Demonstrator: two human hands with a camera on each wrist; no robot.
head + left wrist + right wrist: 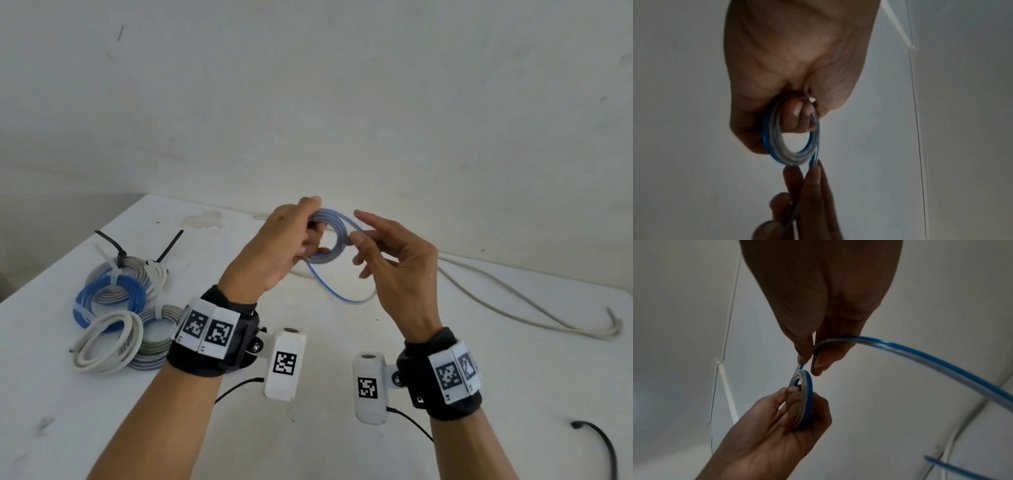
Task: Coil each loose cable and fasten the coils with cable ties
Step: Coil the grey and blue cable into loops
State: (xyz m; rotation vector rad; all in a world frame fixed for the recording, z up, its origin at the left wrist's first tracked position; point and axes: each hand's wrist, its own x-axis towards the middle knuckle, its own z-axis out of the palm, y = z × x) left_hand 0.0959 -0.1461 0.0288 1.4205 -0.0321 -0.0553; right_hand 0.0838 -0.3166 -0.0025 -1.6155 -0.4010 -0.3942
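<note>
A blue-and-clear flat cable is partly wound into a small coil (330, 240) held above the white table (479, 342). My left hand (294, 236) grips that coil (795, 142), fingers through its hole and thumb on its outer face. My right hand (359, 240) pinches the cable's free run (859, 339) between thumb and forefinger right beside the coil (804, 395). The loose tail (342, 294) hangs down in a loop to the table.
Several tied coils (116, 308) lie in a pile at the left, fastened with white and black cable ties. A loose grey-white cable (513, 298) snakes along the right. A black cable end (603, 442) lies at the lower right. A white cable tie (898, 27) lies by the wall.
</note>
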